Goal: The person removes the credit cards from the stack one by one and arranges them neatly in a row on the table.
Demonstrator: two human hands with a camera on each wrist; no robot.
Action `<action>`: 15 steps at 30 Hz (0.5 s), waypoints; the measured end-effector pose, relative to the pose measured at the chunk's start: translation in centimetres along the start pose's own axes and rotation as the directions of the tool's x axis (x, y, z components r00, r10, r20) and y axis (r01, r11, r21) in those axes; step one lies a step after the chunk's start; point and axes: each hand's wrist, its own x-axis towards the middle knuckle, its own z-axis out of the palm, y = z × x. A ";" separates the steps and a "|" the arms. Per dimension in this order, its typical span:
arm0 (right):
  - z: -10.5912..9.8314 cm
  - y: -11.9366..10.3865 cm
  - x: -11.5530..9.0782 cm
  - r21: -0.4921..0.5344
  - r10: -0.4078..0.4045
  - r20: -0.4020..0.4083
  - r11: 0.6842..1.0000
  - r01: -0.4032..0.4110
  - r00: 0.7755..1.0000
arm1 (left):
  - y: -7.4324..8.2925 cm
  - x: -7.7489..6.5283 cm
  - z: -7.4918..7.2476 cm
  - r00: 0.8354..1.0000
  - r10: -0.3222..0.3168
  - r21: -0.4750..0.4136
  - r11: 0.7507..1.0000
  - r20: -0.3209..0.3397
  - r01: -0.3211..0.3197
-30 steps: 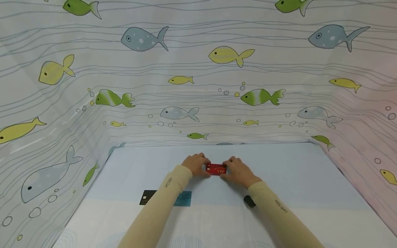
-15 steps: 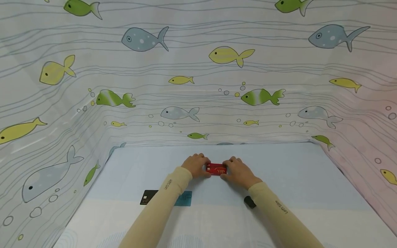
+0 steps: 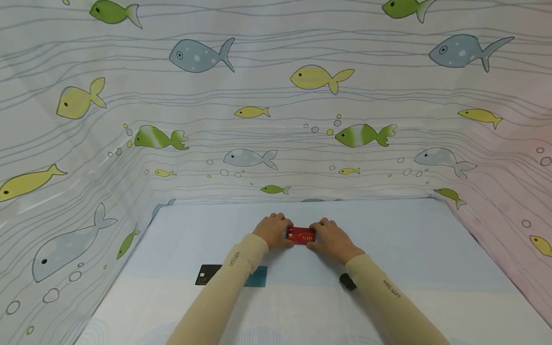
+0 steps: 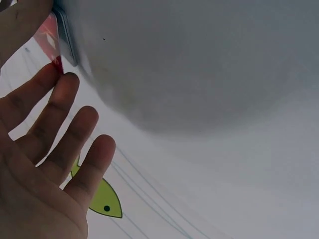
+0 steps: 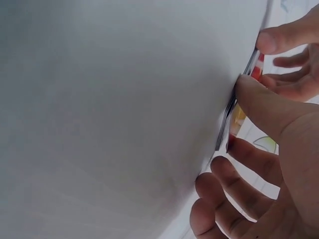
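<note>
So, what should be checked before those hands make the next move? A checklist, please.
1. Left hand pinches the red card: ok.
2. Right hand pinches it too: ok.
3. Number of layers held: cannot tell; several thin edges show in the right-wrist view.
4. Black card and teal card fully visible: not ok; left sleeve covers part of both.
5. Black object clear of right sleeve: cannot tell; they meet in the head view.

The right hand (image 5: 296, 164) and left hand (image 5: 299, 58) pinch a red card (image 5: 258, 68).
</note>
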 end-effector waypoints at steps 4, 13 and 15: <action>0.1 -0.1 0.1 -0.012 -0.007 -0.017 1.000 0.007 1.000 | 0.0 0.1 0.1 1.000 0.012 0.029 1.000 -0.016 -0.011; -0.1 -0.2 -0.1 -0.034 -0.026 -0.026 0.999 0.025 0.999 | -0.5 -0.2 0.4 1.000 0.014 0.013 1.000 -0.020 -0.014; -0.3 -0.3 -0.2 -0.036 -0.029 -0.030 0.999 0.028 0.999 | -0.4 -0.3 0.2 0.999 0.020 0.013 1.000 -0.028 -0.020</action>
